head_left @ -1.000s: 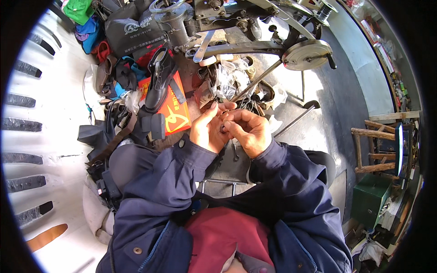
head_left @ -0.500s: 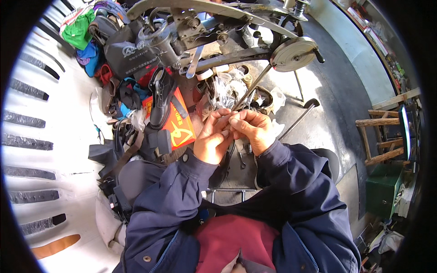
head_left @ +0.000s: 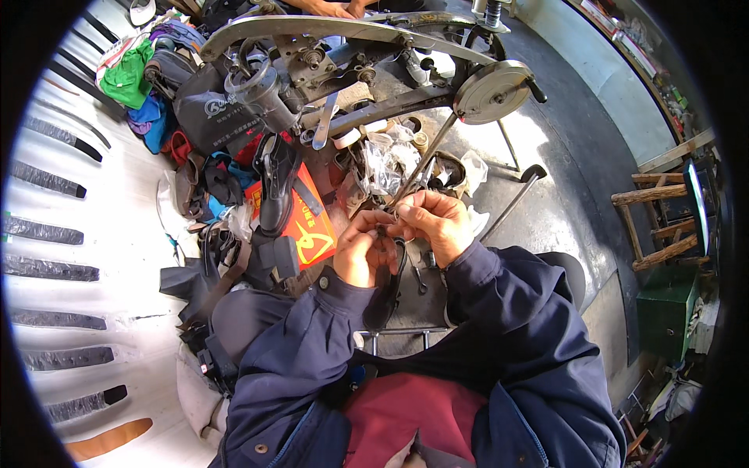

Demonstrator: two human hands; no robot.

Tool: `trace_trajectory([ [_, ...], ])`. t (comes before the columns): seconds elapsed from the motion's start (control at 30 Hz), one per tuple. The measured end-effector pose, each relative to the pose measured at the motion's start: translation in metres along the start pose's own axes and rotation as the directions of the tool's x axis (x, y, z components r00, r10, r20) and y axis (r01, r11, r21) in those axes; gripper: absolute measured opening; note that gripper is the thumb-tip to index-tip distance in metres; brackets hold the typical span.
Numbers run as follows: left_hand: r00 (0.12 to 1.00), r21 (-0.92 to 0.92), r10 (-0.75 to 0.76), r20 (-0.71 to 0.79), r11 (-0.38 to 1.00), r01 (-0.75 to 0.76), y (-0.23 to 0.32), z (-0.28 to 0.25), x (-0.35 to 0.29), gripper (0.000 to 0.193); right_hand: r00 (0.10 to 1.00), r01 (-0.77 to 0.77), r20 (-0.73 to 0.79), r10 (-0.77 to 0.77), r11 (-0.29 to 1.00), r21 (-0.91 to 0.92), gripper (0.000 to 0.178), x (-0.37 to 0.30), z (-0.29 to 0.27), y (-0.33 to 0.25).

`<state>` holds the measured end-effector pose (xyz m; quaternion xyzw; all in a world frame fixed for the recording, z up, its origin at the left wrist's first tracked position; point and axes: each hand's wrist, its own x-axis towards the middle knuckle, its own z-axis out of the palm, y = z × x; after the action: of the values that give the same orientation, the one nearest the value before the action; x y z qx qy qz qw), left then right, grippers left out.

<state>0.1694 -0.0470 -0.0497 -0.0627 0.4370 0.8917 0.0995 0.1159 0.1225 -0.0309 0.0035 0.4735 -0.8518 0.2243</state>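
In front of my lap my two hands work close together. My left hand (head_left: 363,248) has its fingers curled inward, with a small dark piece (head_left: 381,231) between them, too small to name. My right hand (head_left: 439,224) pinches thumb against forefinger beside it; whatever lies in that pinch is too fine to make out. Below the hands a long black object (head_left: 385,300), perhaps a shoe, is partly covered. A small metal tool (head_left: 421,282) lies near it. To the left, a black leather shoe (head_left: 275,179) rests on a red-orange bag (head_left: 312,238).
A hand-cranked metal machine with a round wheel (head_left: 490,92) stands just beyond my hands. Under it sits a heap of plastic bags and small parts (head_left: 390,160). Another person's hands (head_left: 335,9) show at the far edge. A wooden stool (head_left: 655,210) stands right, above a green box (head_left: 667,308).
My left hand has dropped slightly and opened a small gap from the right, exposing the dark piece. The view has shifted a little, and another person's hands now show at the far edge.
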Motion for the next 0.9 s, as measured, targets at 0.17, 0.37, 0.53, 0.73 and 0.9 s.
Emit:
trace_trajectory([
  [0.17,0.993,-0.205,-0.11,0.049,0.972,0.118,-0.002,-0.002,0.003,0.038,0.999,0.028,0.027,-0.026,0.996,-0.09,0.01,0.0,0.0,-0.001],
  [0.37,0.991,0.167,0.064,-0.114,0.985,-0.044,-0.004,0.004,0.004,0.012,0.998,-0.016,0.051,0.024,0.987,-0.157,0.011,0.0,-0.003,0.0],
  [0.53,0.996,0.057,-0.013,-0.089,0.998,0.018,0.004,-0.007,0.008,0.016,0.998,-0.058,0.014,0.063,0.972,-0.226,0.013,0.0,-0.003,0.0],
  [0.73,0.985,0.272,0.093,-0.148,0.961,-0.049,0.003,-0.006,0.005,0.021,0.998,-0.045,0.02,0.055,0.933,-0.356,0.013,-0.002,0.0,-0.001],
  [0.9,0.949,0.493,0.287,-0.128,0.849,-0.19,-0.001,-0.008,0.009,0.018,0.998,-0.062,-0.009,0.064,0.91,-0.411,0.015,-0.005,0.002,-0.005],
])
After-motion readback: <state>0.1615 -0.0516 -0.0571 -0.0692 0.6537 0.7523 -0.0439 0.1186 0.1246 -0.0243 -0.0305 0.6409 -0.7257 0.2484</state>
